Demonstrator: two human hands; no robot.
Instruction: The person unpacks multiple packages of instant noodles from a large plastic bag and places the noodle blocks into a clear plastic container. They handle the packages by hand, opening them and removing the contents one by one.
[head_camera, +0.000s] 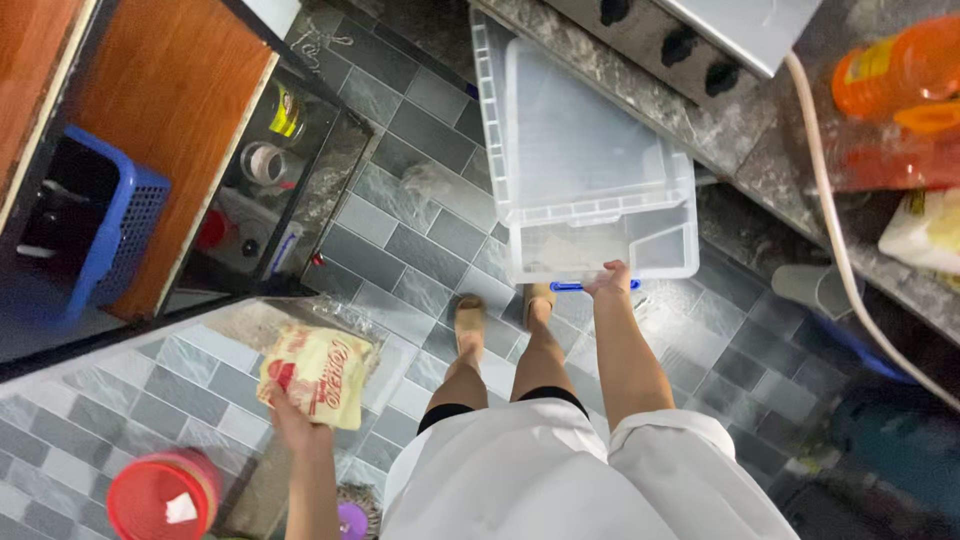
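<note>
Head view, looking straight down past a white garment to two bare legs and tan sandals on grey tiled floor (400, 210).

Right hand (608, 280) at the near edge of a large clear plastic storage box (585, 150), fingers curled over its rim, just above a small blue latch (590, 286). Box tipped at a slant, its far end toward the dark marbled stone counter (740, 140), near end down by the feet. Inside: mostly bare, a pale scrap at the bottom, kind not clear.

Left hand (292, 418) closed on the lower edge of a crinkly yellow-and-red plastic snack packet (318, 374), held up over a grey tiled surface at lower left. Below, a round red plastic lid (160, 497) with a white scrap on it; beside the wrist, a small purple round thing (351, 520).

Upper left: wooden cabinet panel (170, 110), a blue plastic mesh basket (125, 225) beneath, and an open dark shelf with jars (265, 165).

Upper right, on the counter: black stove knobs (680, 45), an orange plastic bottle (900, 70), a white bag (925, 230), and a pale hose (835, 210) running down across the counter's edge.
</note>
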